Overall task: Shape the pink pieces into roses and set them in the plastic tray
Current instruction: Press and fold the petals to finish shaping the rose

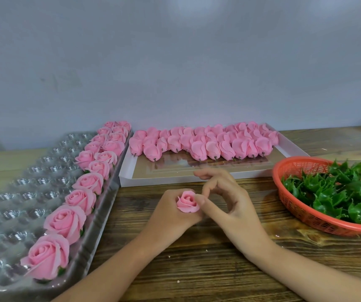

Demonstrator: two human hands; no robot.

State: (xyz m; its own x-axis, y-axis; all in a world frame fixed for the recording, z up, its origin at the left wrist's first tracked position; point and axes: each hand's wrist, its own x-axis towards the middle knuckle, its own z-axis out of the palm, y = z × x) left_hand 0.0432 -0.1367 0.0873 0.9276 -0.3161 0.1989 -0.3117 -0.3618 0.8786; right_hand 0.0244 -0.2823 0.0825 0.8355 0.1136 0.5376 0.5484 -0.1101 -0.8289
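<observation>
Craft workshop: tray (pixel 11 192) of roses (pixel 66 221)

One wide-angle camera is riding on the person's head, looking forward and down across the bench (pixel 197 269) and facing the grey wall (pixel 175 62), which is filling the upper half of the view. It is sitting close above the left hand (pixel 170 214) and right hand (pixel 234 205), with the pink rose (pixel 187 204) between them falling just below centre. The lens is also taking in the plastic tray (pixel 11 192) at the left, the white box (pixel 153 180) behind and the red basket (pixel 306 216) at the right edge.
</observation>
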